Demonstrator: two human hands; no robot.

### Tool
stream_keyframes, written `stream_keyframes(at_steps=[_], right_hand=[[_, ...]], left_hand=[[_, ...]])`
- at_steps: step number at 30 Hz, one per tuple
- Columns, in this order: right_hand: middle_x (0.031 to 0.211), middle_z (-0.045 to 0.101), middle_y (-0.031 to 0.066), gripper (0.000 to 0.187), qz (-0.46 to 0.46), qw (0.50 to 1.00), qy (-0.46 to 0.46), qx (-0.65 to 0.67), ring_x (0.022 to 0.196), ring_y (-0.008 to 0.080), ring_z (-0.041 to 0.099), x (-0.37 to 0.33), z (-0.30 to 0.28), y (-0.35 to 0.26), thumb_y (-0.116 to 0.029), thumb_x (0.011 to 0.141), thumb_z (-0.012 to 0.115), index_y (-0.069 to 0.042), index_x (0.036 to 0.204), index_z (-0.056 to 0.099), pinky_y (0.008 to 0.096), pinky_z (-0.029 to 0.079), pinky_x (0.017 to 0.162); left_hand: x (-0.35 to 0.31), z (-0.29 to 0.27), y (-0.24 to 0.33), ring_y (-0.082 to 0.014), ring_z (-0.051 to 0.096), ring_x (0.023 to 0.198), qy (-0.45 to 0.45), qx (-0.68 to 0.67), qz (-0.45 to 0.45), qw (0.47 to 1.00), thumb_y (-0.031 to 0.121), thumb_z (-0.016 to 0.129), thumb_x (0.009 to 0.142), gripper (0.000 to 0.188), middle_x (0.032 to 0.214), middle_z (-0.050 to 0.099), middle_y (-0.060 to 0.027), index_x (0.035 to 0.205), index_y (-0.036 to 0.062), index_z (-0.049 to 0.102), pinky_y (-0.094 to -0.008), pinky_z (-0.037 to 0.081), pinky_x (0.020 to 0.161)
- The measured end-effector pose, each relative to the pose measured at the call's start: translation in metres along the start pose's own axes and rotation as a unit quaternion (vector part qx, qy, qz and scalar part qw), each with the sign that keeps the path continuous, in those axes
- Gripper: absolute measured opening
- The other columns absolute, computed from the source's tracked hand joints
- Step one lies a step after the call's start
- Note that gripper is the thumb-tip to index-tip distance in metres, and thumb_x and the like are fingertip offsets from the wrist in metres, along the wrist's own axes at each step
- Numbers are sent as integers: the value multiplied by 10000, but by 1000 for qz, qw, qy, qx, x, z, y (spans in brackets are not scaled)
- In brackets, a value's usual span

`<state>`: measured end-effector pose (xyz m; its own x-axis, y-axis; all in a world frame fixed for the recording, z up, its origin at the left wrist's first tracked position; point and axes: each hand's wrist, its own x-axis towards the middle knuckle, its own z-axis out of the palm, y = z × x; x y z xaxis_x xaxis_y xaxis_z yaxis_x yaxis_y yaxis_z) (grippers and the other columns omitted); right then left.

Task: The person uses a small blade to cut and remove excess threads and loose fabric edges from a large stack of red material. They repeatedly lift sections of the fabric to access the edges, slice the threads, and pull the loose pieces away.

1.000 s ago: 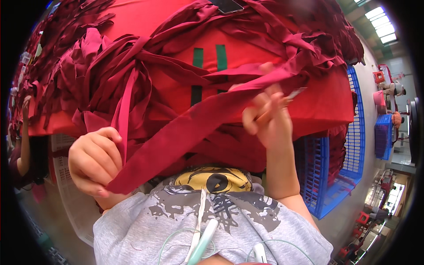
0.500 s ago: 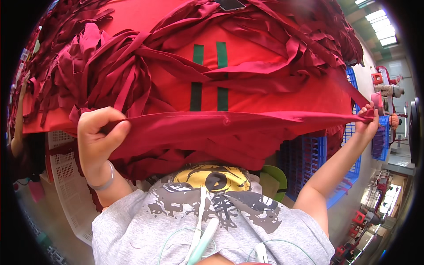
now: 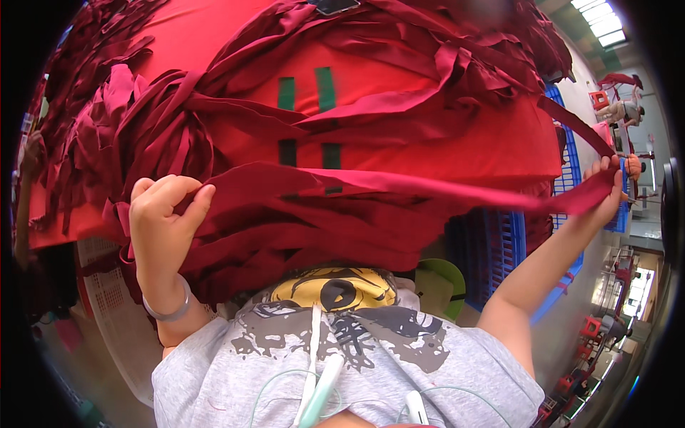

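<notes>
A long dark red fabric strip (image 3: 399, 184) spans in front of me from hand to hand, above the near edge of the red-covered table (image 3: 492, 153). At its left end, my left hand (image 3: 168, 210) is closed in a pinch on the cloth. My right hand (image 3: 605, 191), out past the table's right edge, grips the other end, where the strip broadens and hangs in a blurred fold. From the right fingers another stretch of dark red cloth (image 3: 576, 123) runs back to the table. More dark red cloth (image 3: 321, 232) drapes below the strip, against my front.
Heaped dark red strips (image 3: 153, 135) lie at the left, with others crossing the table. Two green tape bands (image 3: 326, 89) mark the cover. A phone (image 3: 334, 6) lies at the far edge. Blue crates (image 3: 492, 250) stand right, a white basket (image 3: 118, 307) left, a green round object (image 3: 444, 282) below.
The strip has gone from nearly level to sloping down toward the right, its right part now folded and loose. My right hand has shifted slightly outward; my left keeps its pinch. The view has turned a little.
</notes>
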<state>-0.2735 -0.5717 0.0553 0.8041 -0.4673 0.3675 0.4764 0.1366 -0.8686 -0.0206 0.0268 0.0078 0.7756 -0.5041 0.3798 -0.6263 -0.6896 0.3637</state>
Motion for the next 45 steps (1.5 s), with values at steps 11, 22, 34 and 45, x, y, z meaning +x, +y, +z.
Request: stream_keyframes(at_steps=[11,22,34,45], right_hand=[[694,602,156,274,173,806,-489,-285,695,367,618,-110,321,157,-288,861,673,-41,764,604,451,466,610],[881,646,141,460,223,863,-328,-313,764,321,651,-105,303,136,-425,872,675,-23,1090,631,385,516,673],[825,567,92,182,-26,765,-173,-620,732,277,597,-110,284,175,-105,878,627,-40,1048,641,386,482,622],[764,565,82,136,6,785,-163,-597,678,268,598,-109,288,169,-109,863,629,-40,974,670,378,476,590]], left_hand=[[16,70,60,-297,674,764,-284,-265,32,921,304,541,955,312,823,704,-117,911,55,723,-359,469,637],[-6,83,52,-203,586,675,-186,-193,92,959,207,703,804,128,710,627,-36,850,88,710,-339,346,819],[-11,53,55,-188,580,716,-197,-206,77,956,163,726,770,109,764,548,-22,840,81,714,-503,293,1037],[-14,53,51,-181,568,717,-198,-213,67,955,149,728,763,105,756,541,-26,833,73,707,-452,309,1010]])
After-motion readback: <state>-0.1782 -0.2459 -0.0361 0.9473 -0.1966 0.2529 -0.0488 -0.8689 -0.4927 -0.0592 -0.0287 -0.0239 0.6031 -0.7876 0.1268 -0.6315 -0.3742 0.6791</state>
